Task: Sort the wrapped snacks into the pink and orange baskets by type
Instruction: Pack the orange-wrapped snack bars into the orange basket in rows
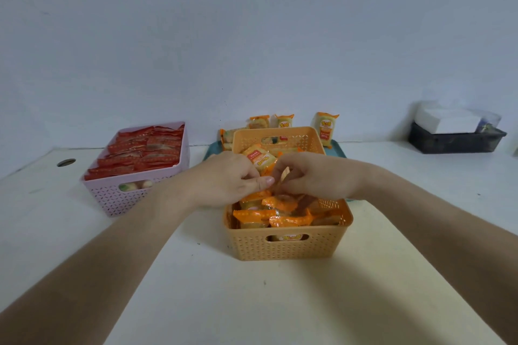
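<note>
1. Mid-left of frame: the pink basket [134, 199] holds red snacks [145, 151], full to the rim.
2. Centre: my left hand [229, 176], fingers curled, grips an orange packet [259, 159] over the orange basket [286, 246].
3. Just right of it: my right hand [316, 176] pinches a wrapper end [284, 174]. I cannot tell whether it is the same packet. The hands meet.
4. Risk: this basket is heaped, so pressing another in may push packets over the rim.
5. Upper centre-right: loose packets [325, 127] wait on the teal tray [337, 148].
</note>
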Tool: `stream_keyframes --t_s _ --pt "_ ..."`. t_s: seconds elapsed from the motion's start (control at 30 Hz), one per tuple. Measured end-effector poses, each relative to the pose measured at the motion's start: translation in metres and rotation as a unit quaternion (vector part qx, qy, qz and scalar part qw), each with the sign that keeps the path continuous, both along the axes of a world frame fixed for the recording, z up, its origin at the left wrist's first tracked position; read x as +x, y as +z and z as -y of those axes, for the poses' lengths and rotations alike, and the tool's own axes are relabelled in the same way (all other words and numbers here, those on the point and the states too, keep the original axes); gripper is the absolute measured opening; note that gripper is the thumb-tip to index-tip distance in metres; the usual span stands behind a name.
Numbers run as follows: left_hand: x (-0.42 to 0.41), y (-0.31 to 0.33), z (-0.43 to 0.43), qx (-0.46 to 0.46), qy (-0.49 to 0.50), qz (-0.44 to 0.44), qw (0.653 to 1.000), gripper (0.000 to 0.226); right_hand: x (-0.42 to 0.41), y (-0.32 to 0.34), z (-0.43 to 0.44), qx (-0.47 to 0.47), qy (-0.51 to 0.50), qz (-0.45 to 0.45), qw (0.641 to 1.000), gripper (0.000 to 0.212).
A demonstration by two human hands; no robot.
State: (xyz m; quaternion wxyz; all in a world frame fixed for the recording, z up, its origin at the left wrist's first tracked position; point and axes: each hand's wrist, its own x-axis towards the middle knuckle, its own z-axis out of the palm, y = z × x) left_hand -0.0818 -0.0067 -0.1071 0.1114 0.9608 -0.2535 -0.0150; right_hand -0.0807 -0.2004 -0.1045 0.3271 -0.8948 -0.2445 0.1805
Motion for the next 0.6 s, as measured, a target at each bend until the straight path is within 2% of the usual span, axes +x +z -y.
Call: stream_keyframes --t_s 0.07,0.1,0.17,0.2,0.27,0.33,0.4,0.5,0.6 --pt "0.001 0.005 0.002 -0.014 0.020 0.009 1.000 0.043 0.003 0.004 0.005 -0.018 -0.023 0.065 0.997 0.010" --pt "0.003 0.007 0.002 -0.015 0.030 0.018 0.999 0.036 0.006 0.006 0.008 -0.075 -0.042 0.150 0.985 0.009" --pt "0.003 0.008 0.003 -0.019 0.044 0.040 0.998 0.030 0.012 0.007 0.014 -0.222 -0.068 0.309 0.922 0.011" --pt "0.003 0.007 0.004 -0.028 0.048 0.051 0.997 0.026 0.013 0.005 0.015 -0.283 -0.062 0.336 0.896 0.021" --pt "0.002 0.003 0.006 -0.050 0.048 0.058 0.996 0.019 0.013 -0.002 0.013 -0.366 -0.037 0.313 0.876 0.045" --pt "0.002 0.000 0.008 -0.056 0.040 0.028 0.997 0.033 0.015 -0.009 0.009 -0.398 -0.020 0.278 0.874 0.057" --pt "0.002 0.002 0.009 -0.027 0.027 0.010 0.999 0.043 0.017 -0.010 0.006 -0.389 -0.022 0.261 0.883 0.047" --pt "0.003 0.004 0.010 -0.008 0.015 -0.002 1.000 0.034 0.016 -0.005 0.005 -0.370 -0.027 0.264 0.890 0.023" --pt "0.004 0.003 0.011 -0.032 0.020 -0.010 0.999 0.030 0.007 0.001 0.009 -0.363 -0.007 0.269 0.892 0.028"
